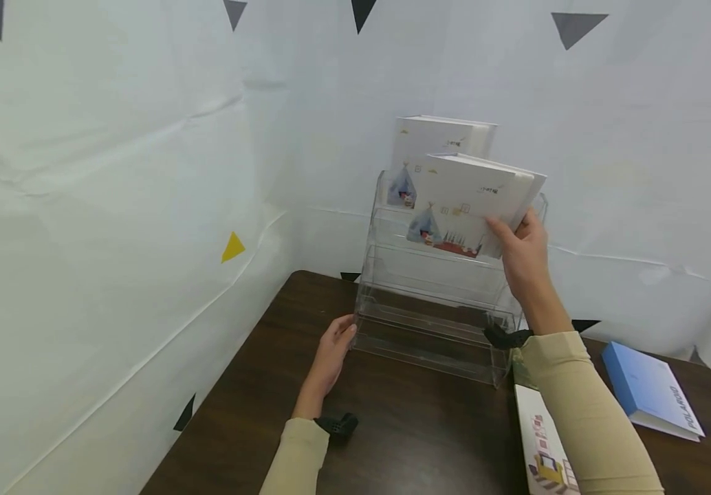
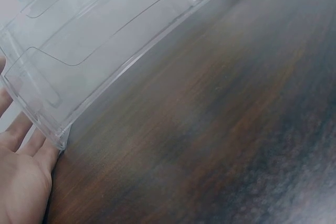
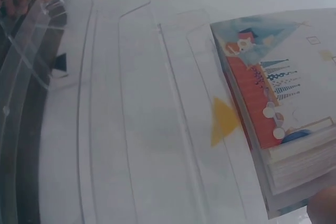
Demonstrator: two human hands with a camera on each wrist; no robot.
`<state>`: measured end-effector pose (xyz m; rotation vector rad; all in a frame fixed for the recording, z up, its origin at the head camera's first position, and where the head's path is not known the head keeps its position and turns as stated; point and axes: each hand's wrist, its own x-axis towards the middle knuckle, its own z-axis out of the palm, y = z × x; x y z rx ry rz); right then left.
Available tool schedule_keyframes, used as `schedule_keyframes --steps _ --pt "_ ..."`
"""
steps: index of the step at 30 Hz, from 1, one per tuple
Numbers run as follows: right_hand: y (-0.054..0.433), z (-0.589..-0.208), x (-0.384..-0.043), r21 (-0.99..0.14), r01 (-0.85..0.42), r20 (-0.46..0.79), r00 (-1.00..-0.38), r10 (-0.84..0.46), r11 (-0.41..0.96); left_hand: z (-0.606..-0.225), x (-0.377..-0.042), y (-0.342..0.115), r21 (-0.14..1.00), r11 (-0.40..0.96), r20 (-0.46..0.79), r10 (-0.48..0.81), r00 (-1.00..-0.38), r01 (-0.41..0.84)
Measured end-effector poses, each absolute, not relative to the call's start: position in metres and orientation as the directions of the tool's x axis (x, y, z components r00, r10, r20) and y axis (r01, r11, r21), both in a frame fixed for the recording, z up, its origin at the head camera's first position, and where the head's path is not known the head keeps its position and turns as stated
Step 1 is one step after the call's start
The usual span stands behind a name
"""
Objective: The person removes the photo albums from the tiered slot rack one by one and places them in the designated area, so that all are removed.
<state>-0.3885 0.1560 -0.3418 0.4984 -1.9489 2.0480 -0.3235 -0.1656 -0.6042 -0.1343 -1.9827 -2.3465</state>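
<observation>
My right hand (image 1: 527,261) pinches a white hardcover album (image 1: 473,192) by its right edge, thumb on the front cover. The cover bears a blue tent drawing; in the right wrist view the album (image 3: 299,77) shows its red strip and thick page block. It is held before the upper tiers of a clear plastic tiered rack (image 1: 423,354). A similar white album (image 1: 426,134) stands upright on the top tier, partly hidden. My left hand (image 1: 329,350) touches the rack's lower left side, its fingers (image 2: 21,127) fairly straight along the clear panel.
A blue album marked POLAROID (image 1: 655,388) lies at the right of the dark wooden table (image 1: 430,426). Partly under my right forearm lies a white illustrated book (image 1: 538,430), with a greenish item (image 1: 521,371) behind it. White sheeting with triangles (image 1: 145,172) surrounds the table.
</observation>
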Motion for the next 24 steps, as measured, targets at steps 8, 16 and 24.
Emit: schedule_keyframes --steps 8,16,24 --pt "0.187 -0.35 -0.362 -0.891 -0.435 0.438 -0.899 0.007 -0.127 -0.603 -0.327 -0.17 0.981 -0.159 0.111 0.01 -0.994 0.107" --pt "0.229 -0.37 -0.322 -0.873 -0.458 0.465 -0.885 -0.003 -0.169 -0.605 -0.327 -0.172 0.987 -0.134 0.089 0.008 -0.996 0.088" --pt "0.285 -0.408 -0.266 -0.921 -0.388 0.388 -0.922 -0.003 -0.042 -0.608 -0.33 -0.175 0.984 -0.153 0.094 0.016 -0.995 0.09"
